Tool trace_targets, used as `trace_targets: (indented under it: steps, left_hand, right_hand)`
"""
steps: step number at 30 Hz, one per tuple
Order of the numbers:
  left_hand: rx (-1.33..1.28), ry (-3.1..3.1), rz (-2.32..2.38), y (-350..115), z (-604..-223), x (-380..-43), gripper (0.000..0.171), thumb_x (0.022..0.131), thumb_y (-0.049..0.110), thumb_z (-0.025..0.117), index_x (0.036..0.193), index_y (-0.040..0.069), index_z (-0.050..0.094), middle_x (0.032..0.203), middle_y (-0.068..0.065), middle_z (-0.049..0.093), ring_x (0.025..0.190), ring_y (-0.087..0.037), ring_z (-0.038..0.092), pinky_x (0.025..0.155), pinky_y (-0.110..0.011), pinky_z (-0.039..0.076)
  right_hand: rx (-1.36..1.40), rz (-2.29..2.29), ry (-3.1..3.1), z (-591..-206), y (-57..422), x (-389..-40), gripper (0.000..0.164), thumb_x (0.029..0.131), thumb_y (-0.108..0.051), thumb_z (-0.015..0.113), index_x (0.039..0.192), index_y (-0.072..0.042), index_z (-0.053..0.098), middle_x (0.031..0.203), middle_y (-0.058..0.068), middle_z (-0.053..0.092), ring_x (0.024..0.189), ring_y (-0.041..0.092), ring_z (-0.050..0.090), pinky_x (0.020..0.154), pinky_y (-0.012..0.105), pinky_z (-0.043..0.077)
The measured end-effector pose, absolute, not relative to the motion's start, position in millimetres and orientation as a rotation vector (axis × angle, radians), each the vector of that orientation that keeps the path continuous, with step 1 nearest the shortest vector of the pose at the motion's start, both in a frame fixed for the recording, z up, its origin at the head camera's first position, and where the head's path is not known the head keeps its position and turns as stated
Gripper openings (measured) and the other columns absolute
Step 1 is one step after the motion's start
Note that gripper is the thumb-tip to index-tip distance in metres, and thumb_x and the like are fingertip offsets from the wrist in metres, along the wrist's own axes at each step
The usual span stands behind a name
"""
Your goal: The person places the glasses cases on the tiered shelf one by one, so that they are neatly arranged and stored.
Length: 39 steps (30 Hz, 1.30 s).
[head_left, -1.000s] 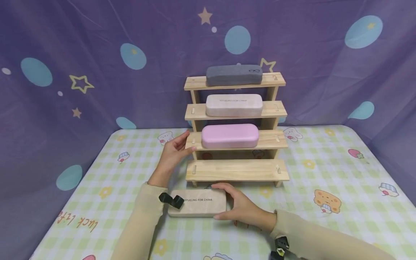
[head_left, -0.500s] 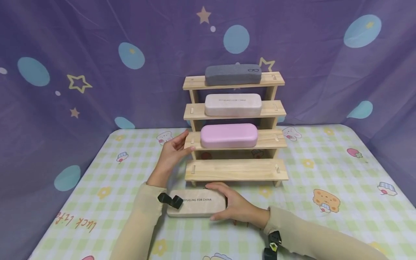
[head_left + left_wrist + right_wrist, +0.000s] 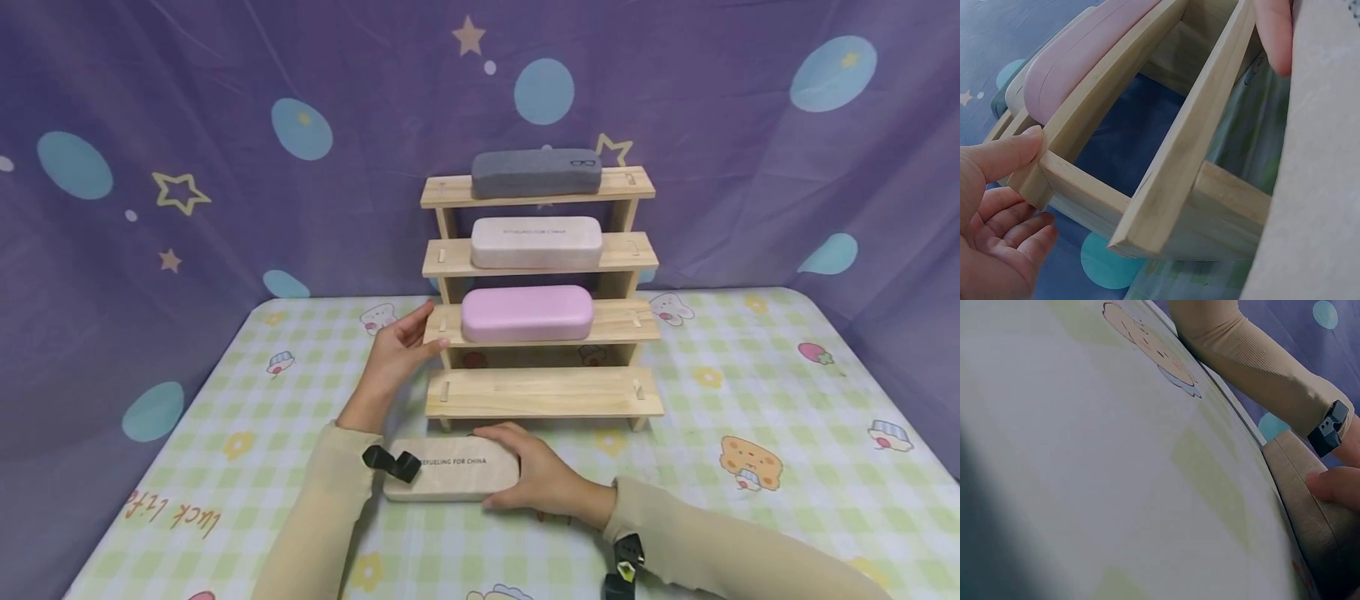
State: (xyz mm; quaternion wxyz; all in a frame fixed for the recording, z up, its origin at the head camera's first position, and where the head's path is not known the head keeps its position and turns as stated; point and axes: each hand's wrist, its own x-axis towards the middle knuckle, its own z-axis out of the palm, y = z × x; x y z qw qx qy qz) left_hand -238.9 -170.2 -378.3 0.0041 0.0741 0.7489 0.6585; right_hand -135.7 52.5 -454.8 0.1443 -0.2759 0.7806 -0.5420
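A wooden stepped rack (image 3: 543, 393) stands on the table with its lowest step bare. The steps above carry a pink case (image 3: 527, 313), a pale case (image 3: 536, 242) and a grey case (image 3: 536, 172). My left hand (image 3: 429, 331) holds the left end of the pink case's step, thumb (image 3: 1007, 155) on the front corner of the rack (image 3: 1166, 169). In front of the rack a beige case (image 3: 450, 481) with printed lettering lies flat on the cloth. My right hand (image 3: 517, 468) grips its right end, fingers over the far edge, a fingertip (image 3: 1335, 484) against the beige case (image 3: 1304, 503).
A green-checked tablecloth (image 3: 750, 392) with cartoon prints covers the table. A purple curtain (image 3: 187, 125) with stars and blue dots hangs close behind the rack and along both sides. The table's left edge (image 3: 150, 467) and right edge are near.
Almost nothing: my right forearm has drawn slightly to the left, and both hands keep the same holds.
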Motion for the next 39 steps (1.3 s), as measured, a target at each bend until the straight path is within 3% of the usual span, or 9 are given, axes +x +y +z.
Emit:
trace_targets:
  steps: [10,22,28,39]
  left_hand:
    - [0.240,2.343,2.076,-172,-381,-238,0.064,0.084,-0.004,0.067,0.141,-0.003,0.038,0.143,-0.019,0.041,0.131,-0.027,0.042,0.107,-0.031,0.037]
    - [0.221,2.345,2.084,-173,-382,-237,0.065,0.083,-0.004,0.067,0.141,-0.003,0.038,0.143,-0.018,0.041,0.131,-0.026,0.042,0.107,-0.031,0.037]
    - [0.221,2.330,2.084,-170,-379,-238,0.065,0.083,-0.005,0.067,0.141,-0.004,0.038,0.143,-0.018,0.042,0.131,-0.026,0.043,0.107,-0.033,0.037]
    - [0.206,2.316,2.088,-170,-379,-241,0.065,0.083,-0.004,0.067,0.141,-0.003,0.039,0.144,-0.015,0.041,0.131,-0.024,0.042,0.104,-0.026,0.040]
  right_hand:
    - [-0.705,-1.625,2.220,-452,62,-128,0.081,0.064,-0.024,0.086,0.136,-0.012,0.051,0.114,-0.002,0.052,0.095,0.017,0.050,0.078,0.024,0.044]
    - [-0.712,-1.653,2.304,-447,111,-122,0.081,0.062,-0.021,0.088,0.134,-0.013,0.053,0.122,-0.005,0.053,0.103,0.016,0.052,0.085,0.024,0.045]
    - [-0.726,-1.642,2.396,-435,137,-121,0.079,0.061,-0.019,0.088,0.133,-0.016,0.055,0.124,-0.007,0.055,0.100,0.013,0.054,0.082,0.023,0.047]
    - [-0.860,-1.848,2.301,-417,173,-147,0.076,0.064,0.003,0.082,0.133,-0.001,0.052,0.129,0.016,0.050,0.102,0.011,0.053,0.078,0.022,0.051]
